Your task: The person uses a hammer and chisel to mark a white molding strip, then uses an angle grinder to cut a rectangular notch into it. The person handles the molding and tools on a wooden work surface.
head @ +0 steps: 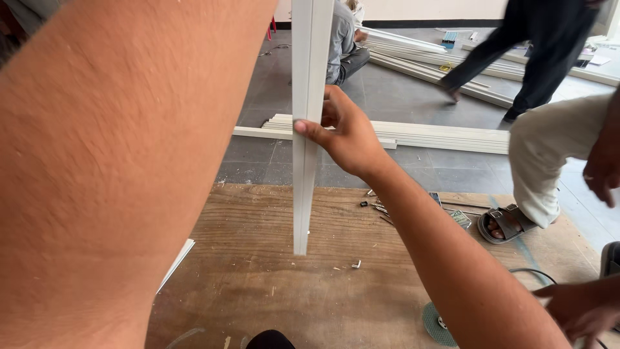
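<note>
The right hand [345,132] wraps its fingers around a long white strip [305,161], holding it upright above the wooden board [271,271], its lower end hanging just clear of the wood. The left forearm [123,168] fills the left side; its hand is out of view. Small screws [378,207] lie near the board's far edge, with bare wood around the strip.

A long white profile strip [306,129] stands upright, near vertical, its top running out of view. It's flat-faced with a lengthwise groove (plastic or metal, hard to tell). Its cut lower end hangs just clear above the scuffed wooden board [271,271].
</note>
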